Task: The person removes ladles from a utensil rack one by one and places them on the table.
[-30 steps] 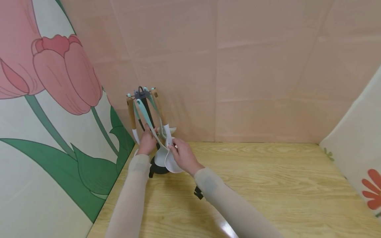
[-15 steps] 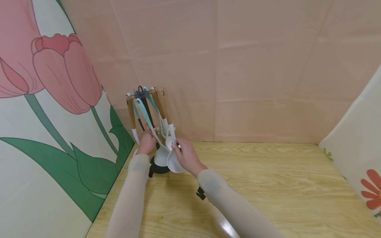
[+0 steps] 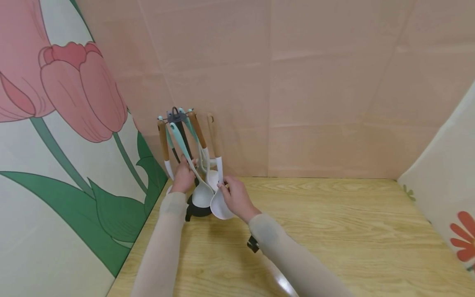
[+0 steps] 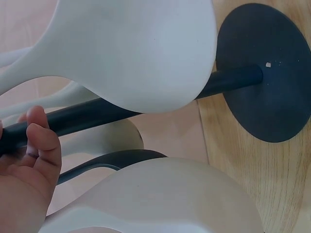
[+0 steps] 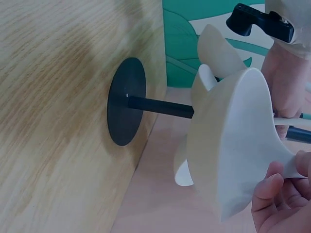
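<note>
A black utensil stand (image 3: 176, 117) holds several hanging kitchen tools with turquoise or wooden handles. My left hand (image 3: 183, 177) grips its upright pole (image 4: 87, 118), fingers curled round it in the left wrist view. Near the bowl, my right hand (image 3: 238, 199) pinches the white neck of a ladle (image 3: 221, 207) with a wooden handle. This ladle is upright, its handle top apart from the stand's hooks. In the right wrist view the white ladle bowl fills the middle, with my right hand (image 5: 284, 206) at its neck. A turquoise-handled ladle (image 3: 202, 195) hangs just left of it.
The stand's round black base (image 5: 127, 102) rests on a wood-grain table (image 3: 334, 231). A pinkish covered wall (image 3: 315, 103) rises behind, and a tulip-printed panel (image 3: 85, 165) stands close on the left. A floral panel (image 3: 452, 177) edges the right side.
My right hand has moved right and slightly down with the ladle, whose handle top has come away from the stand. The left hand has stayed on the pole.
</note>
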Tool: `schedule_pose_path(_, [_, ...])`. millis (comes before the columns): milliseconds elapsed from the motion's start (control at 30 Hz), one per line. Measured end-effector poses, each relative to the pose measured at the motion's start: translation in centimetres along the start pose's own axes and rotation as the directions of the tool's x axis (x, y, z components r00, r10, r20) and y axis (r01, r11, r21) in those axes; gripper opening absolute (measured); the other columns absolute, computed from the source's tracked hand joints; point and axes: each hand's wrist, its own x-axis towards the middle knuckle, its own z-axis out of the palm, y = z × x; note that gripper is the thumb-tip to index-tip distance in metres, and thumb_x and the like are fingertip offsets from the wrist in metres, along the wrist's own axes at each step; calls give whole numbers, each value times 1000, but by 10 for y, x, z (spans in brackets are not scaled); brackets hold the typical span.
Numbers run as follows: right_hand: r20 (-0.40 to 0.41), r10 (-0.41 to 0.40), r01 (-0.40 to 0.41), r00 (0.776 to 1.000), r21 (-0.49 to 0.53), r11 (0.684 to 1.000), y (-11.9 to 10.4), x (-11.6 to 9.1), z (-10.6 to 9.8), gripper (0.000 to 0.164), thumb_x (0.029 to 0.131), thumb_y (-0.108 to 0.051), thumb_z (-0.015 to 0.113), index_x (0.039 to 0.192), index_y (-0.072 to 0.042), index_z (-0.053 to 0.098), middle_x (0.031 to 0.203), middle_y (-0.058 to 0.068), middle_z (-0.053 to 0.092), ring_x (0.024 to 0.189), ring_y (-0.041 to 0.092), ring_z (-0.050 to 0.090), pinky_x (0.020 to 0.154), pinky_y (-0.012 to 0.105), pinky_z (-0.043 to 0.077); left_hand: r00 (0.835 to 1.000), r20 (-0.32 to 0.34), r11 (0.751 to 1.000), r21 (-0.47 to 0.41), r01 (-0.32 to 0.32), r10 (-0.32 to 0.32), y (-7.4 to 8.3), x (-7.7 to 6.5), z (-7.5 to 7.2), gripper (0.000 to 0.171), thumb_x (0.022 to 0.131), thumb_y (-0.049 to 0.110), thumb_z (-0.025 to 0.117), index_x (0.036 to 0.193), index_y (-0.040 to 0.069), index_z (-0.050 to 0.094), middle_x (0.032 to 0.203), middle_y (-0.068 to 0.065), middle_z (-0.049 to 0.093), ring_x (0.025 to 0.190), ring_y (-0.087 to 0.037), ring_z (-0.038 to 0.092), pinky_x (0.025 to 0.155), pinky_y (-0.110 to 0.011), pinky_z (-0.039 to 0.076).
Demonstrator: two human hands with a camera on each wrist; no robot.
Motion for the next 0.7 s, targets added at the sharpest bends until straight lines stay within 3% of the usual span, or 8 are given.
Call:
schedule_pose_path(467, [44, 77, -78, 996, 17, 997, 12, -12, 2, 12, 95, -19, 55, 94, -9, 61, 88, 2, 61, 68, 9, 54, 60, 23, 46, 1000, 11, 1000, -1, 7, -7, -3, 2, 1, 29, 102, 25, 35, 123, 5, 35, 111, -22, 57, 83, -29, 57, 70, -40, 48])
schedule_pose_path(700, [21, 66, -67, 998, 45, 997, 18, -16, 5, 8, 93, -14, 58, 91, -7, 62, 86, 4, 63, 62, 8, 53, 56, 23, 46, 1000, 2, 1000, -4, -2, 2, -3, 2, 1, 28, 102, 23, 35, 123, 5, 35, 109, -22, 57, 82, -28, 56, 69, -39, 47])
